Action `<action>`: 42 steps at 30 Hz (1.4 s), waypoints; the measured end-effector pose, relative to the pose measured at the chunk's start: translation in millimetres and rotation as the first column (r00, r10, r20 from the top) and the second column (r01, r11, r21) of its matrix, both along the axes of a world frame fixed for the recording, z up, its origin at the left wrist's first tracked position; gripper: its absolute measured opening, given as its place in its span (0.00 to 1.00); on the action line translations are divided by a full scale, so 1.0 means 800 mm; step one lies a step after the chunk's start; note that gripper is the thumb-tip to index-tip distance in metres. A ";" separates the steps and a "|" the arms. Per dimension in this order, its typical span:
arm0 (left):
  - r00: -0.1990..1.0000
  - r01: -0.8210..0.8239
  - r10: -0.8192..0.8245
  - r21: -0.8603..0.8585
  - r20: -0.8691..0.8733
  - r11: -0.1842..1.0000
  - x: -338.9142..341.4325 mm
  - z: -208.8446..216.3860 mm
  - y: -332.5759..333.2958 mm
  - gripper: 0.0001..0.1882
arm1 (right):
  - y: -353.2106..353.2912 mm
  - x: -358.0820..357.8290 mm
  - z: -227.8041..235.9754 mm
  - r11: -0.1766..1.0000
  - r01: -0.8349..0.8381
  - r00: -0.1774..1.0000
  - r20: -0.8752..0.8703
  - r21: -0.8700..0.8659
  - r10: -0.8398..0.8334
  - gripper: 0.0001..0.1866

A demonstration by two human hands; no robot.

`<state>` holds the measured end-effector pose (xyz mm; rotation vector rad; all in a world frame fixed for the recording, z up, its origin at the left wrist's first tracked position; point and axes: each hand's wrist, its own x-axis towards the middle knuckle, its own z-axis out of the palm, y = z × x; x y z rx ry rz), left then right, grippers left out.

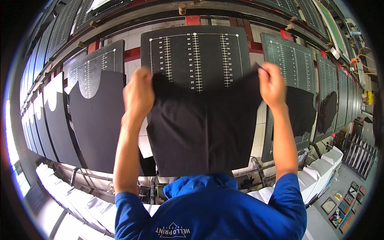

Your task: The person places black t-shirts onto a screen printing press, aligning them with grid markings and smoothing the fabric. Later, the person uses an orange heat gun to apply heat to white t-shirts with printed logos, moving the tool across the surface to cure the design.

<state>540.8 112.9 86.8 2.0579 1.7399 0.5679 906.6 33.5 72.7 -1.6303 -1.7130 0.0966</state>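
A black fabric shirt panel [204, 132] is stretched between my two hands. My left hand [138, 91] is closed on its upper left corner, and my right hand [273, 86] grips the upper right corner, slightly blurred. Between them the panel's top edge dips in a neckline curve. Behind and under the cloth is a dark board [210, 54] with white ruler scales; its far part shows above the neckline, while the cloth hides the near part. Whether the panel's lower part rests on the board I cannot tell.
To the left, a neighbouring board [86, 72] carries a smooth black panel [98, 120], with several more beyond. On the right board [296, 66] lies a crumpled black piece [300, 112]. A dark rail [152, 18] runs across the back; white sheeting [72, 192] hangs along the near side.
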 end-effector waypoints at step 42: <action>0.940 -0.059 0.263 -0.657 0.216 0.751 -0.185 -0.158 -0.312 0.22 | -0.298 0.013 -0.170 0.685 -0.021 0.666 -0.521 -0.728 -0.534 0.42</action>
